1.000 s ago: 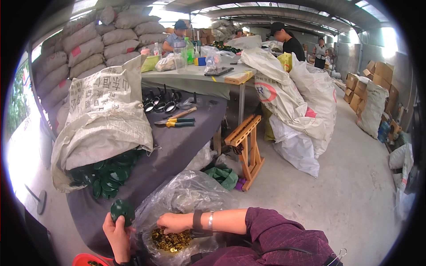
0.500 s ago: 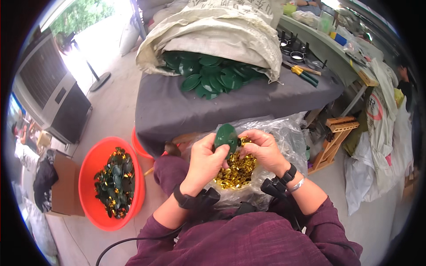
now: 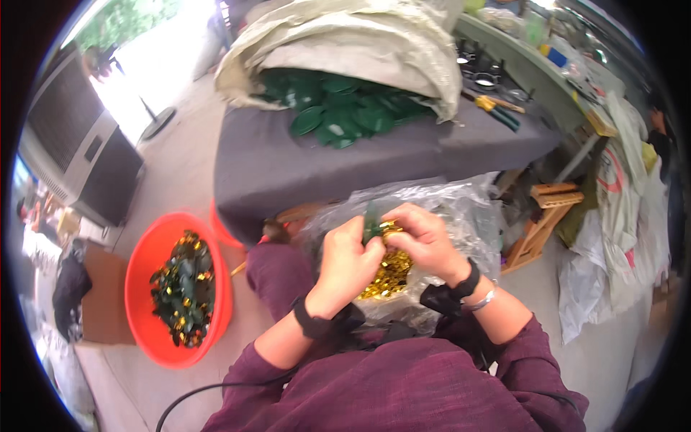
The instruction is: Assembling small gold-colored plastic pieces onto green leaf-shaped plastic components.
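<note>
Between the finger and thumb of my left hand (image 3: 347, 261) is a glossy dark green oval disc (image 3: 371, 222), seen nearly edge-on. My right hand (image 3: 426, 241) is closed in a pinch beside it, with a small shiny gold piece (image 3: 391, 226) at its fingertips, against the disc. Whether the two are joined is hidden by my fingers. Just below both hands lies a heap of gold pieces (image 3: 392, 277) in a clear plastic bag (image 3: 468, 223). Ahead, many more green discs (image 3: 342, 115) spill from a whitish woven sack (image 3: 345, 43) on a grey-covered table (image 3: 288, 158).
To my left stands a red basin (image 3: 137, 309) of green discs with gold pieces. Yellow-and-green-handled pliers (image 3: 498, 114) lie on the table's right side. A wooden stand (image 3: 536, 227) and hanging white sacks (image 3: 622, 216) are at the right; a cooler unit (image 3: 101, 158) is far left.
The green disc has turned from showing its broad face to nearly edge-on. My hands have drawn closer together around it, and the view has shifted slightly.
</note>
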A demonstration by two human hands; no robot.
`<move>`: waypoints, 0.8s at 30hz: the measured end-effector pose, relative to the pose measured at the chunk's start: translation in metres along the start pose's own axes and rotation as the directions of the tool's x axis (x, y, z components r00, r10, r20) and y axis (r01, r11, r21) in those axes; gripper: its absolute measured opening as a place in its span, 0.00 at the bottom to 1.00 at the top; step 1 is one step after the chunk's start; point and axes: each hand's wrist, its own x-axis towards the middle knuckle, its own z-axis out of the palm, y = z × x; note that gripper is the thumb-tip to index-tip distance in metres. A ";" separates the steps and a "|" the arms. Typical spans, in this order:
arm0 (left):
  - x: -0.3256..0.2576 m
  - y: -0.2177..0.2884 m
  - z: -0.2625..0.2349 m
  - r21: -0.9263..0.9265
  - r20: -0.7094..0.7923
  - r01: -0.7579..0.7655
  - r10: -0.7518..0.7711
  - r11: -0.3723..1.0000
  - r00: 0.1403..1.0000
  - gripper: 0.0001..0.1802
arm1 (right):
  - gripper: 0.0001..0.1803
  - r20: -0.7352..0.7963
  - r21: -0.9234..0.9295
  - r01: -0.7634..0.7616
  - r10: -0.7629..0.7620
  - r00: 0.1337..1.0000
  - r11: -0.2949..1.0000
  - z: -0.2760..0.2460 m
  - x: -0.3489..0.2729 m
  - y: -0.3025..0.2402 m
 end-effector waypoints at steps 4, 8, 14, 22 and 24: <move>-0.013 -0.010 -0.009 0.140 -0.024 -0.100 0.105 0.985 0.994 0.06 | 0.10 0.043 -0.032 0.012 -0.011 0.999 0.999 0.020 0.002 -0.004; -0.020 -0.014 -0.006 0.363 0.066 -0.340 0.340 0.868 0.938 0.09 | 0.09 0.135 0.541 -0.417 0.414 0.900 0.731 0.034 -0.012 0.004; -0.025 -0.025 -0.030 0.417 0.140 -0.413 0.391 0.810 0.910 0.07 | 0.14 0.399 0.655 -0.607 0.477 0.783 0.449 0.053 -0.018 0.011; -0.044 -0.067 -0.219 0.423 -0.419 0.247 -0.054 0.872 0.906 0.09 | 0.16 0.573 -0.240 -0.208 0.311 0.758 0.948 0.059 -0.038 0.085; -0.051 -0.043 -0.248 0.635 -0.427 0.242 0.073 0.733 0.901 0.13 | 0.13 0.668 -0.536 -0.126 0.510 0.542 0.835 0.059 -0.057 0.109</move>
